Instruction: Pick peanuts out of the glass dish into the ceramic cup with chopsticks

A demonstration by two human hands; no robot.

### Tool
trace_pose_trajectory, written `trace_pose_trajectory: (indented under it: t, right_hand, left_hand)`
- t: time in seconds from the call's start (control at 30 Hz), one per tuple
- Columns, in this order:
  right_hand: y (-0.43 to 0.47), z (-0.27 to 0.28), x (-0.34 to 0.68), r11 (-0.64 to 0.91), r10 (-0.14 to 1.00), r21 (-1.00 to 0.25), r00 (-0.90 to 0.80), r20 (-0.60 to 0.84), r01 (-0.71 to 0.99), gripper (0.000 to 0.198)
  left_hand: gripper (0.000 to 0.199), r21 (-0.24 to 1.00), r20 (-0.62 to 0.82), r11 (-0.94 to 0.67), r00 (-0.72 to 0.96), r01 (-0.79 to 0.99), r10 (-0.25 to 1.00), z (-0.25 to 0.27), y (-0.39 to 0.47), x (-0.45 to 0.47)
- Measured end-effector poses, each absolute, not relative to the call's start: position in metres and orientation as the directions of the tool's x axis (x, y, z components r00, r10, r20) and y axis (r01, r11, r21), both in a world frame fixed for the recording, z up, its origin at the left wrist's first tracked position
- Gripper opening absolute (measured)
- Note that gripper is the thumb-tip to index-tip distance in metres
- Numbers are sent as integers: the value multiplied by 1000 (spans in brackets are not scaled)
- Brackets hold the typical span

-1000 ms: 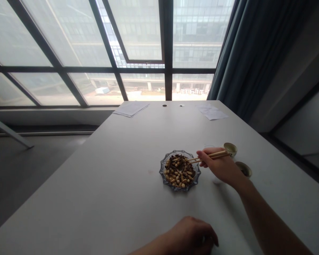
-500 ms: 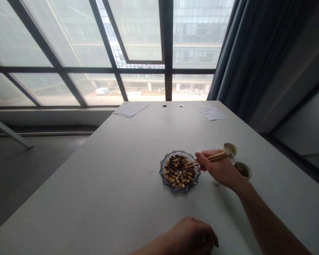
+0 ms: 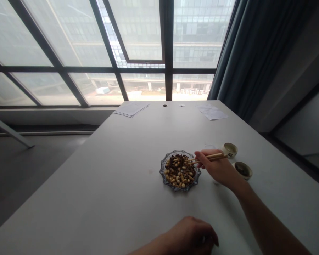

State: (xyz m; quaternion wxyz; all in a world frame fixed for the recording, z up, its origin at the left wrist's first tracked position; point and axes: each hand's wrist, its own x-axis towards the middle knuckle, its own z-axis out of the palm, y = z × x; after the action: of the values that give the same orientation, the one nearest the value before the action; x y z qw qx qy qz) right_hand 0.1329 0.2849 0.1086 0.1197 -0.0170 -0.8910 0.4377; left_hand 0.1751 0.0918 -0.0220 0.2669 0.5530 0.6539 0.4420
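Note:
My right hand (image 3: pixel 215 168) is closed around a pair of wooden chopsticks (image 3: pixel 214 156). Their tips reach into a scalloped clear glass bowl (image 3: pixel 164 177). A mix of pale nuts and dark brown strips (image 3: pixel 179 173) fills the bowl; the tips touch it near the right side. Close to the table's front edge, my left hand (image 3: pixel 191 233) rests with its fingers curled in, apart from the bowl, and nothing shows in it. Beyond my right wrist sits a small cup (image 3: pixel 243 170) with dark contents. Another small cup (image 3: pixel 230 149), marked with a dark character, stands behind it.
The white table (image 3: pixel 117 170) extends toward the windows. Paper sheets (image 3: pixel 131 109) lie at its far left, and another sheet (image 3: pixel 212 112) at the far right. A faint clear object (image 3: pixel 209 146) is partly behind my right hand. A dark curtain (image 3: pixel 244 60) hangs at right.
The chopstick tips have shifted slightly up and to the right within the bowl and sit closer together. My left hand has not visibly moved.

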Motion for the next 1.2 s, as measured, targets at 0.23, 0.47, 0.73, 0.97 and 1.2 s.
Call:
trace_pose_trajectory:
  t: [0.23,0.47,0.73,0.97,1.2]
  right_hand:
    - [270,102,129,513,-63,-849,-992,113,-129,43]
    - [277,103,130,506,20,-858,-994,109,-84,43]
    - [278,111,135,596,27,-803,-998,54,-27,47]
    - [281,117,140,648,157,-761,-979,127,6,47]
    - [278,114,139,575,188,-817,-979,73,49,50]
  left_hand:
    - [34,876,142,-5,-248,482,958,-19,93,173]
    - [33,870,145,-6,-243,494,959,-22,94,174]
    - [35,876,141,2,-261,482,955,-21,92,174]
    - [34,872,170,-27,-252,488,953,-25,92,174]
    - [34,863,141,-2,-236,505,962,-25,93,174]
